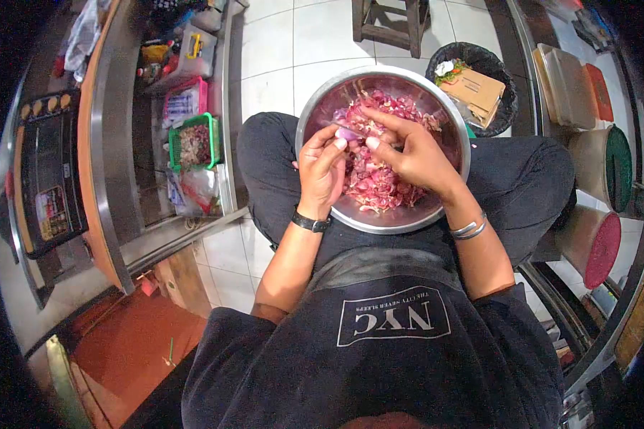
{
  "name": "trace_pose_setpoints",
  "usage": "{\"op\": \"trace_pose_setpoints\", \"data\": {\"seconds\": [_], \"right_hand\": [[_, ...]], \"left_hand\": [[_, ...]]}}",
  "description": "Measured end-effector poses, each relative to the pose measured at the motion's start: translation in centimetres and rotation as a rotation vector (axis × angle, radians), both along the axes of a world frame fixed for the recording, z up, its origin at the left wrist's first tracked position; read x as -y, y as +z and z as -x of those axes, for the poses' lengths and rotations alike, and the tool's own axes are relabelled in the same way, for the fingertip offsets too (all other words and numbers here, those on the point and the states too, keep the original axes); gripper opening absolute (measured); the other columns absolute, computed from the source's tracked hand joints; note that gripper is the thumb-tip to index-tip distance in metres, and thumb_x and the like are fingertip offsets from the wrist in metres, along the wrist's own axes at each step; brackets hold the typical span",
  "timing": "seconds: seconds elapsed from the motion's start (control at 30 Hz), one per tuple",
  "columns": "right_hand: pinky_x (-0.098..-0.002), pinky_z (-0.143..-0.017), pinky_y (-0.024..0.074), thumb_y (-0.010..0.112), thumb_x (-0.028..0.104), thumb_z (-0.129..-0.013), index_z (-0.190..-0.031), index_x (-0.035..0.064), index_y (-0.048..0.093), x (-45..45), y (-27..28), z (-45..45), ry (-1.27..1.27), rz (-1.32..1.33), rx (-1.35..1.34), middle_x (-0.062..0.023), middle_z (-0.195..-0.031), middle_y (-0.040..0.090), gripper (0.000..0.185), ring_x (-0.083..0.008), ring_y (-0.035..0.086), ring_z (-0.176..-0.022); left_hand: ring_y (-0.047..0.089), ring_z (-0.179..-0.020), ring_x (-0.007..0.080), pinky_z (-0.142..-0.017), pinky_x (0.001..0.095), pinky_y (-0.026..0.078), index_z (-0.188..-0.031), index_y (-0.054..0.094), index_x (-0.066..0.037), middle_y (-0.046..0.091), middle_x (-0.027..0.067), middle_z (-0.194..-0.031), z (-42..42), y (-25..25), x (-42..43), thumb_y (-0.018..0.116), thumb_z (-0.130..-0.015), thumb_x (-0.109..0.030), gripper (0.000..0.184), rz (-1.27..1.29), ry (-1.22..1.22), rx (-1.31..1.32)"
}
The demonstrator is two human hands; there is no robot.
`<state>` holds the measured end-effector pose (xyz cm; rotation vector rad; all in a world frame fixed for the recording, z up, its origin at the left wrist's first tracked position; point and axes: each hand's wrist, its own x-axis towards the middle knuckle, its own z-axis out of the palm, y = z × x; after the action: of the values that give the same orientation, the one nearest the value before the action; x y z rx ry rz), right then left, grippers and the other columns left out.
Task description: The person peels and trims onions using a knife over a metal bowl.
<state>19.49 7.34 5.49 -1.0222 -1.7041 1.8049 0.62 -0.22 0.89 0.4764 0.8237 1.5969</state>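
Head camera: a purple shallot (348, 134) is pinched between the thumb and fingers of the left hand (323, 169), above the steel bowl (393, 227) and toward ten o'clock from its centre. The right hand (416, 159) is held close beside it, fingers partly curled; whether anything is gripped there cannot be told. Reddish shallot pieces (381, 189) are piled in the bowl. A green basket (173, 148) is seen at nine o'clock, a black-lined bin (506, 109) at two.

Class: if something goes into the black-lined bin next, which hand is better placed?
Likely the right hand: the bin stands beyond the bowl on its side. The left hand is farther off.
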Motion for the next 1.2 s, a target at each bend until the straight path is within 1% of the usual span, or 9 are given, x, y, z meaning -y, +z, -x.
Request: {"op": "trace_pose_setpoints", "data": {"seconds": [0.03,0.1,0.2,0.3,0.5,0.6,0.87,0.93,1.2], "right_hand": [[-0.0219,-0.072,0.0476,0.062,0.011,-0.101,-0.136,0.0054,0.065,0.0,0.1,0.0,0.000,-0.001,0.000,0.0027,-0.092,0.070,0.035,-0.0025,0.053,-0.076],[-0.0279,-0.076,0.0509,0.062,0.012,-0.099,-0.134,0.0076,0.067,-0.1,0.4,0.2,0.060,0.072,-0.029,-0.0077,-0.094,0.077,0.035,-0.0077,0.062,-0.079],[-0.0266,-0.083,0.0514,0.062,0.014,-0.099,-0.133,0.0076,0.068,0.3,-0.2,0.7,-0.019,0.053,-0.195,-0.0115,-0.102,0.077,0.035,-0.0085,0.065,-0.090],[-0.0259,-0.090,0.0504,0.061,0.014,-0.099,-0.131,0.0075,0.069,-0.2,0.5,0.2,0.059,0.041,-0.077,-0.0130,-0.111,0.077,0.033,-0.0098,0.066,-0.099],[-0.0266,-0.075,0.0502,0.061,0.016,-0.100,-0.129,0.0093,0.071,0.1,1.4,0.4,-0.049,0.181,-0.031,-0.0018,-0.088,0.072,0.031,-0.0072,0.058,-0.078],[-0.0265,-0.070,0.0479,0.061,0.016,-0.101,-0.129,0.0101,0.071,0.2,0.2,0.5,-0.081,0.070,-0.082,0.0024,-0.079,0.064,0.031,-0.0058,0.051,-0.072],[-0.0250,-0.068,0.0480,0.063,0.015,-0.100,-0.129,0.0097,0.071,-0.3,-0.5,0.2,-0.189,0.009,-0.051,0.0017,-0.079,0.065,0.030,-0.0058,0.055,-0.072],[-0.0248,-0.068,0.0480,0.064,0.014,-0.100,-0.130,0.0097,0.070,-0.6,-0.8,0.3,-0.206,0.050,-0.072,0.0009,-0.079,0.066,0.031,-0.0058,0.056,-0.072],[-0.0267,-0.074,0.0505,0.065,0.014,-0.099,-0.140,0.0100,0.063,-0.2,0.9,-0.2,0.072,0.033,-0.107,-0.0031,-0.085,0.071,0.041,-0.0068,0.061,-0.076]], "left_hand": [[0.069,-0.098,0.0199,-0.091,0.0362,0.057,-0.123,0.067,-0.001,0.072,0.0112,-0.111,0.0,0.0,0.0,0.064,-0.096,0.001,0.027,-0.007,-0.002,0.015],[0.069,-0.099,0.0200,-0.092,0.0357,0.056,-0.123,0.067,-0.001,0.071,0.0116,-0.113,0.0,-0.2,0.0,0.064,-0.095,0.002,0.028,-0.025,-0.007,0.022],[0.068,-0.103,0.0199,-0.095,0.0350,0.055,-0.124,0.066,-0.001,0.070,0.0119,-0.116,0.0,-0.1,0.0,0.065,-0.094,0.003,0.030,-0.051,-0.027,0.022],[0.066,-0.107,0.0193,-0.098,0.0344,0.054,-0.128,0.063,-0.001,0.068,0.0114,-0.120,-0.3,-0.3,-0.1,0.067,-0.093,0.005,0.035,-0.044,-0.010,-0.047],[0.064,-0.114,0.0176,-0.099,0.0336,0.054,-0.139,0.053,-0.001,0.065,0.0113,-0.125,-0.2,0.0,-0.1,0.068,-0.092,0.007,0.051,-0.027,0.001,-0.066],[0.064,-0.114,0.0171,-0.099,0.0339,0.055,-0.144,0.049,-0.003,0.065,0.0128,-0.126,-0.3,0.6,-0.2,0.068,-0.092,0.008,0.056,-0.020,0.019,-0.038],[0.067,-0.108,0.0172,-0.099,0.0337,0.055,-0.154,0.034,-0.007,0.066,0.0154,-0.125,-0.4,1.2,-0.1,0.066,-0.090,0.011,0.073,0.006,0.013,-0.018],[0.063,-0.119,0.0208,-0.101,0.0371,0.053,-0.154,0.034,-0.008,0.063,0.0162,-0.128,-0.4,1.0,-0.4,0.068,-0.090,0.007,0.074,-0.003,0.006,-0.079],[0.064,-0.113,0.0185,-0.103,0.0345,0.051,-0.154,0.034,-0.009,0.064,0.0121,-0.122,0.1,0.0,-0.2,0.069,-0.088,0.009,0.077,-0.055,-0.002,-0.122]]}}
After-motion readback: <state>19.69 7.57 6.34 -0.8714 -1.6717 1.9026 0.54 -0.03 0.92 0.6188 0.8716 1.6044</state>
